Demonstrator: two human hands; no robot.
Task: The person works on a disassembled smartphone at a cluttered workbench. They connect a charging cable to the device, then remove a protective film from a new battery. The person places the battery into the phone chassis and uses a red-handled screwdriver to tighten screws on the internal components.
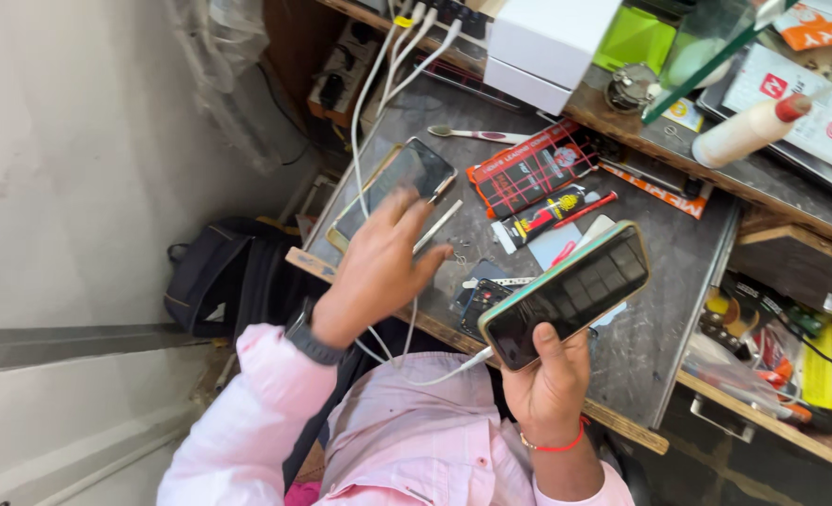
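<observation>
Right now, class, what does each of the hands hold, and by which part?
The right hand grips the dark, green-edged smartphone by its lower, cable end. The left hand holds nothing, resting over another dark phone.

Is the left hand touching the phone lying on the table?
Touching: the head view shows the left hand's fingertips resting on the lower edge of the flat phone on the table.

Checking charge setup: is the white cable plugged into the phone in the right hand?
Plugged in: white cable ends at the bottom edge of the dark-screened phone held by the right hand.
</observation>
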